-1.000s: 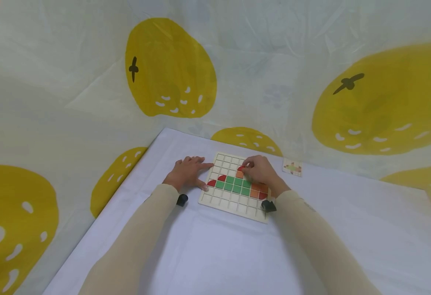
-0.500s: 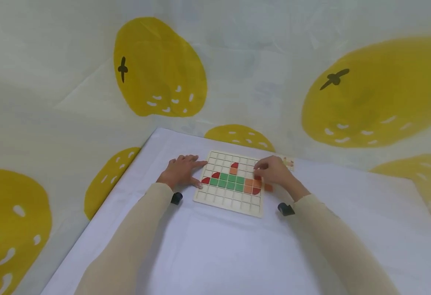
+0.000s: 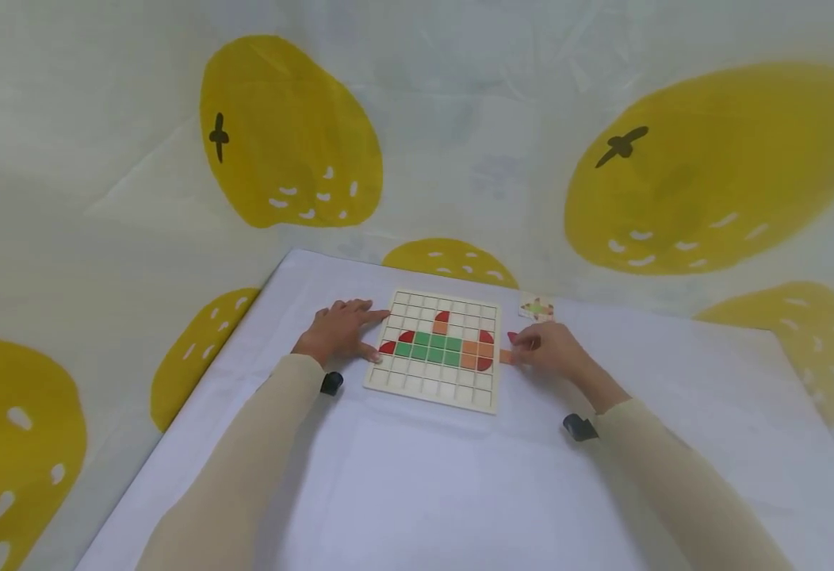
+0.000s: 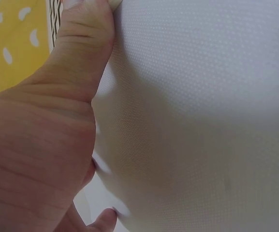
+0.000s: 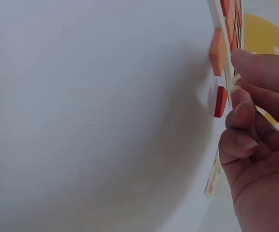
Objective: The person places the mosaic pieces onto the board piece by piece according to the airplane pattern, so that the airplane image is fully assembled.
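A square pale gridded board [image 3: 431, 392] lies on the table with green, orange and red tiles set in its cells. My left hand [image 3: 334, 329] has its fingers spread, thumb and a fingertip touching the board's left edge. In the left wrist view its thumb [image 4: 83, 43] reaches toward the board. To the right of the board my right hand [image 3: 552, 349] hovers by a loose orange tile [image 5: 218, 52] and a loose red tile [image 5: 220, 101]. Its thumb and index finger are apart, with no tile seen between them; the other fingers curl loosely.
A small picture card [image 3: 537, 307] with a tile pattern lies behind the right hand. White cloth [image 3: 417, 476] covers the table. A hanging sheet with yellow fruit prints [image 3: 292, 131] stands behind and to the left.
My right hand has moved from the orange tile near the board's top, past its right side, to the loose tiles. A red tile now shows at the upper right. The left hand keeps its place.
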Available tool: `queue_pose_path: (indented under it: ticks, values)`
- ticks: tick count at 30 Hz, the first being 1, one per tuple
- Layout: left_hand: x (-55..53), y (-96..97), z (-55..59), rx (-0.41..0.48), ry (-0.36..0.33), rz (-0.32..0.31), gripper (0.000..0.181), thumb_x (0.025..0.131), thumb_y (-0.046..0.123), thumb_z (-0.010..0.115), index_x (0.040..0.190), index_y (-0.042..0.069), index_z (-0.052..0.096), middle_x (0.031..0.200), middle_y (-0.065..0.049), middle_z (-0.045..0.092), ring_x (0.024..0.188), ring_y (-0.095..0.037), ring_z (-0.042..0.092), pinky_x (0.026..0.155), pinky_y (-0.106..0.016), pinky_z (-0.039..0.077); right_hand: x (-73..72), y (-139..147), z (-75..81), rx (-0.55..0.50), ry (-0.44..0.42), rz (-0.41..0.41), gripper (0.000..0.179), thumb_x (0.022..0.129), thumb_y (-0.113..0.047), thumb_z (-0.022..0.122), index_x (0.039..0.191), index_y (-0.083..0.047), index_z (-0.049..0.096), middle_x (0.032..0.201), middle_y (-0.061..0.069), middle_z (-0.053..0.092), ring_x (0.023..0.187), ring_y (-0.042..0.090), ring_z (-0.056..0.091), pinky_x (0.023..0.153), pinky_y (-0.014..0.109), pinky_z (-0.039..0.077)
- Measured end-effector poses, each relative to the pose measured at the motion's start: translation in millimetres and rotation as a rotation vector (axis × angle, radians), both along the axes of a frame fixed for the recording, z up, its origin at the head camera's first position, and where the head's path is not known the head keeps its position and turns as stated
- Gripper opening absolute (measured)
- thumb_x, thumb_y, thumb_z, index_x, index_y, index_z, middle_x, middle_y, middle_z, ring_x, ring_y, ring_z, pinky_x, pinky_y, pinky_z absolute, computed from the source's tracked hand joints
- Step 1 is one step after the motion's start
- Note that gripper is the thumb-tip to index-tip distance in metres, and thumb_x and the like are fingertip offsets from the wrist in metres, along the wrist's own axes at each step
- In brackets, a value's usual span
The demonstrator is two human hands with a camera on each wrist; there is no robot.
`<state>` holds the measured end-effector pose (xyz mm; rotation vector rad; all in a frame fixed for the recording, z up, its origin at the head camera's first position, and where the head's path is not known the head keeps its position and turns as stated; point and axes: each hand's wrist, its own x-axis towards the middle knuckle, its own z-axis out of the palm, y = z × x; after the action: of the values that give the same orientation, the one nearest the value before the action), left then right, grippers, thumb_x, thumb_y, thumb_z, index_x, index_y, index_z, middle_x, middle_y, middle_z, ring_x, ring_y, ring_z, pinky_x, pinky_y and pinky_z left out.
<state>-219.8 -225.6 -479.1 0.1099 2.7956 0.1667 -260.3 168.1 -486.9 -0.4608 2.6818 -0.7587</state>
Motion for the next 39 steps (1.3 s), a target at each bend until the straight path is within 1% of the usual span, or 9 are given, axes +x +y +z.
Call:
queue_pose_path:
  ticks: [4,7,13,15,19,23,27,32,39]
  values:
    - [0.5,-1.6,-0.9,0.004,0.001,0.005,0.098,0.078,0.063,0.082,0.161,0.047,0.032,0.174,-0.002,0.027,0.157,-0.039,0.028,0.125,-0.07,0.024,7.6,0,-2.5,0.026,-0.061,-0.033,0.037,0.09,-0.025,0.082,0.123,-0.01,0.075,0.101,0.009,0.068,0.1,0.026,0.057,0.081,0.031,0.051]
    - [1.6,-1.8,-1.6,0.013,-0.002,0.001,0.098,0.078,0.063,0.082,0.161,0.047,0.033,0.174,-0.002,0.027,0.157,-0.04,0.028,0.125,-0.07,0.024,11.8,-2,-3.8,0.033,-0.087,-0.047,0.036,0.091,-0.024,0.082,0.123,-0.01,0.074,0.101,0.008,0.067,0.1,0.026,0.058,0.083,0.032,0.052]
    - [2.4,-1.9,-3.7,0.014,-0.006,0.001,0.098,0.078,0.065,0.081,0.16,0.049,0.032,0.174,-0.002,0.027,0.157,-0.04,0.028,0.125,-0.07,0.025,13.8,-7,-3.1,0.062,-0.051,0.002,0.024,0.092,-0.018,0.077,0.113,-0.007,0.077,0.092,0.007,0.066,0.091,0.023,0.059,0.077,0.03,0.051]
    - [1.4,-1.8,-4.7,0.007,-0.008,0.002,0.098,0.077,0.066,0.081,0.16,0.05,0.032,0.174,-0.001,0.027,0.157,-0.039,0.028,0.125,-0.069,0.025,13.4,-7,-3.6,0.07,-0.047,0.012,0.024,0.092,-0.018,0.077,0.113,-0.007,0.077,0.09,0.007,0.066,0.089,0.023,0.059,0.076,0.03,0.05]
    - [-1.3,-1.1,-5.4,0.001,-0.023,0.002,0.098,0.077,0.066,0.08,0.16,0.051,0.03,0.175,0.0,0.026,0.158,-0.038,0.026,0.126,-0.069,0.024,13.9,-5,-6.1,0.084,-0.06,-0.001,0.029,0.092,-0.023,0.078,0.116,-0.007,0.076,0.093,0.007,0.067,0.092,0.023,0.059,0.077,0.029,0.051]
    - [-2.0,-0.4,-2.8,0.004,-0.017,0.006,0.098,0.078,0.064,0.081,0.16,0.05,0.031,0.175,-0.001,0.026,0.158,-0.038,0.026,0.126,-0.069,0.023,14.6,-4,-6.5,0.075,-0.061,-0.034,0.034,0.091,-0.027,0.081,0.118,-0.007,0.075,0.097,0.008,0.068,0.095,0.024,0.059,0.078,0.03,0.053]
    - [-0.5,-0.5,-1.0,0.01,-0.006,0.01,0.097,0.078,0.063,0.082,0.16,0.049,0.032,0.174,-0.002,0.027,0.158,-0.039,0.027,0.126,-0.069,0.023,15.8,-4,-3.4,0.062,-0.069,-0.045,0.035,0.09,-0.026,0.082,0.119,-0.007,0.075,0.095,0.008,0.067,0.093,0.023,0.059,0.076,0.029,0.052]
    - [1.7,0.2,0.1,0.02,-0.004,0.013,0.097,0.078,0.061,0.082,0.16,0.048,0.033,0.174,-0.003,0.027,0.157,-0.039,0.027,0.126,-0.069,0.023,21.8,-6,1.7,0.021,-0.077,-0.034,0.036,0.09,-0.025,0.082,0.119,-0.006,0.075,0.094,0.008,0.068,0.091,0.023,0.059,0.075,0.027,0.053]
    - [3.8,0.5,2.9,0.02,-0.006,0.005,0.097,0.079,0.061,0.082,0.161,0.047,0.033,0.174,-0.003,0.028,0.158,-0.039,0.027,0.126,-0.069,0.024,29.9,-14,5.3,-0.021,-0.06,-0.007,0.034,0.089,-0.025,0.084,0.116,-0.005,0.076,0.09,0.007,0.068,0.088,0.022,0.059,0.073,0.026,0.053]
